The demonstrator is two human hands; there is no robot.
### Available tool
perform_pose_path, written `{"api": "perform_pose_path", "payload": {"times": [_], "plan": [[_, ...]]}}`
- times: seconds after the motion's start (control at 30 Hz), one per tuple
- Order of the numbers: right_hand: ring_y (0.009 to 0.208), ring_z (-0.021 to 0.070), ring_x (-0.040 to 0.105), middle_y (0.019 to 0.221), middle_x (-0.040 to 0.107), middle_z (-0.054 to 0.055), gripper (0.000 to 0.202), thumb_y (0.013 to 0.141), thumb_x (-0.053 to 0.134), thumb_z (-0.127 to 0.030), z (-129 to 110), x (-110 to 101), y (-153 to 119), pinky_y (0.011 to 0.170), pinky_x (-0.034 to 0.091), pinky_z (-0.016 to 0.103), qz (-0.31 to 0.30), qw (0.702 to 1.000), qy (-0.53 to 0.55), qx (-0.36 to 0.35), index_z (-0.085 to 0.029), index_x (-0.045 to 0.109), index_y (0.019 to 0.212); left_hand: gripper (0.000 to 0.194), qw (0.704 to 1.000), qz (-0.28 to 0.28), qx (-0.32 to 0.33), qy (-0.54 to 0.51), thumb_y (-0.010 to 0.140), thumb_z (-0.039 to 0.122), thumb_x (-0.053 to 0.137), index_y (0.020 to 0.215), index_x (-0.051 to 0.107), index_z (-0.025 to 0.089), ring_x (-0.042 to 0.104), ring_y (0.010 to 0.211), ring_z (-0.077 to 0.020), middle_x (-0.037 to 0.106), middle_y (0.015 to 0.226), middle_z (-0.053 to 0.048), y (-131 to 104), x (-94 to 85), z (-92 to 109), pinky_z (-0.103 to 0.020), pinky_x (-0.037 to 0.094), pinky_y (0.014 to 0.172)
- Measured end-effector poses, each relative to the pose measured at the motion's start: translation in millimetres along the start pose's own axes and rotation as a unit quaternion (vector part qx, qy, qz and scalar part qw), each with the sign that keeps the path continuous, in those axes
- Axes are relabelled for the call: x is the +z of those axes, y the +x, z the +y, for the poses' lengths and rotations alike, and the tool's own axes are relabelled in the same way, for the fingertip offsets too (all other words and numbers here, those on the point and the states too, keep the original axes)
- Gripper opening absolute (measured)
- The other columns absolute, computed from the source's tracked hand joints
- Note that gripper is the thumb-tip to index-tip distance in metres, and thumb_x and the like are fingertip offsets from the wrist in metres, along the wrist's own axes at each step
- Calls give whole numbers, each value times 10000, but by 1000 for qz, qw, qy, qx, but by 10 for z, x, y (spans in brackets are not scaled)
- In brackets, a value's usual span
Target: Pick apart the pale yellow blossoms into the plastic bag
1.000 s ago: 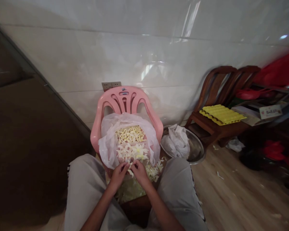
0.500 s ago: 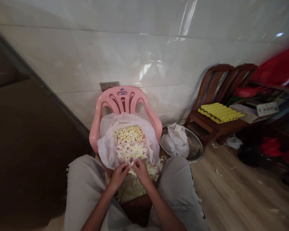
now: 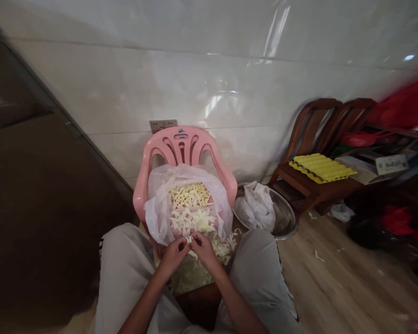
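Note:
Close together in front of my knees, my left hand (image 3: 176, 249) and my right hand (image 3: 202, 248) pinch one small white flower (image 3: 189, 240) between their fingertips. The fingers partly hide it. Just beyond them, a translucent plastic bag (image 3: 156, 214) lies spread over the seat of a pink plastic chair (image 3: 141, 191). On the bag is a row of white open flowers (image 3: 186, 220), and behind it a pile of small yellowish-white pieces (image 3: 191, 195). More pale flowers (image 3: 226, 246) lie below the bag, beside my right hand.
A metal basin (image 3: 286, 218) holding a crumpled white bag (image 3: 257, 206) stands right of the pink chair. Farther right, a yellow egg tray (image 3: 322, 168) rests on a wooden chair (image 3: 301, 188). A dark panel (image 3: 52, 208) rises at the left; the tiled wall (image 3: 118, 88) is behind.
My hands have drawn slightly closer together over the small flower, with the fingertips meeting. The whole view has shifted a little; the chair and piles look the same.

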State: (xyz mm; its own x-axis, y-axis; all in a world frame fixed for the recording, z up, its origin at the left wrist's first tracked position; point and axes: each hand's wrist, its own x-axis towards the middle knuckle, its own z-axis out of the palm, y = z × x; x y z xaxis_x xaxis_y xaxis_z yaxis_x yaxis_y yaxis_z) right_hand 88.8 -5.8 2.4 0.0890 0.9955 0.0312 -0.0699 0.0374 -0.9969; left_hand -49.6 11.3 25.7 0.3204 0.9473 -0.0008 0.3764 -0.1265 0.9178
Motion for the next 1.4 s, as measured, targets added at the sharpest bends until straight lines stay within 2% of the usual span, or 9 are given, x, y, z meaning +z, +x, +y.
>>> {"api": "perform_pose_path", "payload": {"times": [0.1, 0.27, 0.5, 0.8, 0.97, 1.1, 1.23, 1.3, 1.4], "plan": [[628, 142, 517, 653, 562, -26, 176, 811, 546, -355, -38, -12, 5, 611, 412, 243, 9, 1000, -20, 2, -193, 595, 763, 299, 1000, -11, -2, 5, 814, 450, 539, 691, 610, 187, 524, 627, -152, 564, 621, 37, 14, 0, 3, -242, 378, 606], [731, 166, 569, 741, 624, -1, 209, 828, 514, -374, -105, -55, 68, 693, 445, 256, 80, 995, -57, -36, -193, 590, 758, 350, 1000, -7, -14, -12, 829, 474, 491, 676, 610, 182, 497, 596, -148, 523, 581, 44, 47, 19, 41, -245, 352, 585], [427, 128, 414, 543, 473, -68, 273, 838, 477, -475, -161, -268, 166, 431, 338, 233, 177, 983, -50, 15, -213, 554, 828, 447, 998, 2, -36, -60, 798, 596, 512, 636, 596, 187, 490, 554, -148, 515, 537, 47, 36, 3, 119, -245, 343, 564], [440, 154, 485, 474, 472, -80, 290, 877, 443, -472, -295, -179, 136, 476, 392, 253, 246, 969, -16, -20, -206, 549, 923, 516, 983, 136, -42, -117, 756, 694, 547, 725, 656, 191, 554, 573, -175, 593, 565, 20, 60, -45, 146, -272, 436, 580], [496, 169, 548, 525, 556, -42, 281, 867, 458, -441, -287, -354, 130, 520, 433, 270, 312, 950, -18, 1, -192, 581, 910, 643, 966, 217, -76, -115, 686, 772, 544, 816, 703, 163, 593, 592, -201, 670, 636, -20, 71, -182, 29, -295, 478, 575], [694, 210, 635, 763, 692, 51, 358, 831, 520, -498, -266, -417, 131, 609, 486, 291, 277, 960, -41, -21, -168, 651, 877, 624, 979, 182, -61, -72, 717, 758, 525, 766, 709, 163, 612, 603, -209, 670, 607, -25, 53, -223, -28, -293, 487, 595], [939, 230, 636, 983, 709, 89, 310, 867, 546, -439, -286, -246, 90, 826, 482, 319, 213, 964, -118, -104, -182, 689, 967, 615, 987, 151, -33, -31, 718, 753, 531, 847, 729, 184, 691, 835, -270, 765, 838, -72, 26, -115, -64, -334, 542, 743], [908, 218, 622, 912, 694, 72, 245, 876, 554, -400, -293, -132, 64, 830, 466, 309, 185, 962, -154, -132, -193, 683, 900, 601, 991, 131, -19, -20, 741, 732, 526, 884, 731, 186, 695, 902, -282, 774, 901, -85, 15, -73, -81, -354, 546, 801], [732, 177, 583, 739, 627, 19, 227, 878, 547, -374, -283, 11, 28, 707, 449, 267, 100, 977, -149, -114, -195, 630, 764, 568, 995, 95, -7, -18, 788, 684, 508, 937, 725, 181, 696, 926, -280, 771, 958, -92, 5, -66, -106, -373, 543, 851]]}}
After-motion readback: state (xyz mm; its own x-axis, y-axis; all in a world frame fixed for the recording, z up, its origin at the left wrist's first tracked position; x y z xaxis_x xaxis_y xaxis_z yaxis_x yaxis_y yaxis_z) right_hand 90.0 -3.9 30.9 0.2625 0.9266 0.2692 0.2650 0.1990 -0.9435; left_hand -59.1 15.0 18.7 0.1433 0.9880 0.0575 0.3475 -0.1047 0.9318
